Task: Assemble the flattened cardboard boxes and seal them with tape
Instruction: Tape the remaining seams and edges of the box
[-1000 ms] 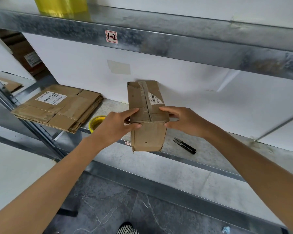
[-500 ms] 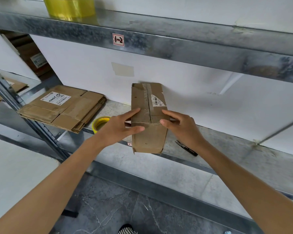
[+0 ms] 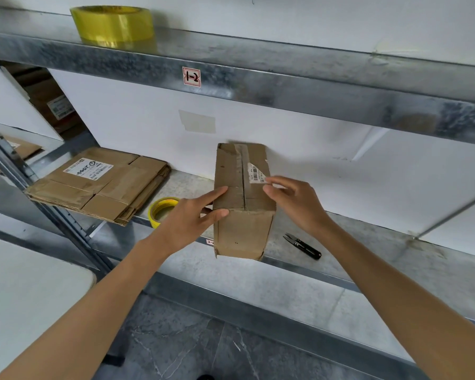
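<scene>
Left hand (image 3: 187,221), fingers straight, is pressing the upright brown cardboard box (image 3: 243,233) at its top edge. Right hand (image 3: 297,204), fingers loosely bent, is touching its top flap, gripping nothing.

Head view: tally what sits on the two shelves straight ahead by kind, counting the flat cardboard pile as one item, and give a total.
Yellow tape rolls: 2
Assembled cardboard box: 1
Flat cardboard pile: 1
Black snips: 1
Total: 5
</scene>
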